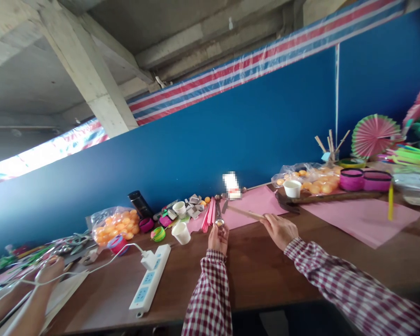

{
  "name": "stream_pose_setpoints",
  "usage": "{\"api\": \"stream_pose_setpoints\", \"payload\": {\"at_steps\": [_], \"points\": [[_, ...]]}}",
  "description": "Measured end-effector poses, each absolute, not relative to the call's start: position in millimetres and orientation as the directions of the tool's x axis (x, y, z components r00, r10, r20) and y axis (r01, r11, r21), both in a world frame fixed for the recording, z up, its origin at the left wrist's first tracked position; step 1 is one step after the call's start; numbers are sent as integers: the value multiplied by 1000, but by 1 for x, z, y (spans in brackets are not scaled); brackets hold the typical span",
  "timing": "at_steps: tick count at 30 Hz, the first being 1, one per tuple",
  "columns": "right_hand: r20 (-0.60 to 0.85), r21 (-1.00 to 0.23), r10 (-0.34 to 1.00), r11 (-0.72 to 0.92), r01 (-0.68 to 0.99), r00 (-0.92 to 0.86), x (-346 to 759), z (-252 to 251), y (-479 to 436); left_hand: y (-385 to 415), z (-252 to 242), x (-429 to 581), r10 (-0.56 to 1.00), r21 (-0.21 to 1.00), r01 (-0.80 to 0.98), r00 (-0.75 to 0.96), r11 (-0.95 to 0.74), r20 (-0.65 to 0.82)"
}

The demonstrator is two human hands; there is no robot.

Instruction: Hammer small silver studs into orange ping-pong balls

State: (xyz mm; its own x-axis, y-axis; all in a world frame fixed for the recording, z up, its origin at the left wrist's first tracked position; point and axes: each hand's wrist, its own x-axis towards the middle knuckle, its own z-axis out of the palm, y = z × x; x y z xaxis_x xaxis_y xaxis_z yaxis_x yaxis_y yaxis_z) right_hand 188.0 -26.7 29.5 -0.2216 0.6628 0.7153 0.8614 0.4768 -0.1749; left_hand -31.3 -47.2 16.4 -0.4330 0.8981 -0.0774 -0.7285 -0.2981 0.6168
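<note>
My left hand (218, 239) is raised above the brown table, palm turned up, its fingers closed around a small shiny metal spoon (220, 223). The spoon's thin part points away from me. My right hand (280, 229) grips a hammer by its pale wooden handle (247, 213). The hammer's small dark head (225, 206) is just beyond the spoon; whether they touch I cannot tell. Pink strips (209, 215) lie left of the spoon, and a pink paper sheet (254, 205) lies behind the hammer.
A white power strip (150, 280) with a plugged-in cable lies front left, near a white paper cup (181, 233). Bags of orange balls (117, 226) stand left and right. Another person's hand (52, 266) is at far left. A blue partition (196, 144) rises behind.
</note>
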Motion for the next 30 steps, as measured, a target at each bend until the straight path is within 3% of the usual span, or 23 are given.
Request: {"api": "stream_pose_setpoints", "payload": {"at_steps": [5, 16, 30], "points": [[685, -124, 663, 513, 849, -301, 187, 27, -25, -49, 19, -31, 914, 635, -730, -396, -252, -92], [681, -129, 673, 500, 856, -290, 186, 26, -26, -49, 18, -32, 908, 640, -747, -377, -180, -184], [722, -143, 641, 508, 849, -261, 187, 27, -26, -50, 20, -34, 923, 580, -788, -354, -207, -152]]}}
